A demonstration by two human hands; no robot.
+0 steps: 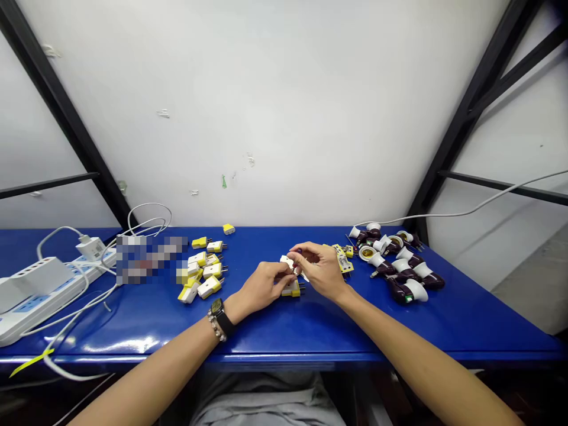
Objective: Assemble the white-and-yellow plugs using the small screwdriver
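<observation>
Gleaming yellow-and-white plug casing (pixel 291 289) with metal prongs

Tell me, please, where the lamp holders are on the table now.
In the head view, the white and dark brown lamp holders lie on the right part of the blue table, just right of the person's right hand.

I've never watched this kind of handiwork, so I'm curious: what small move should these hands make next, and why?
Perhaps lower the small white piece onto the yellow-and-white plug just beneath it. The left hand and right hand meet at that piece directly above the plug, and similar plugs lie nearby, so the parts may belong together.
</observation>
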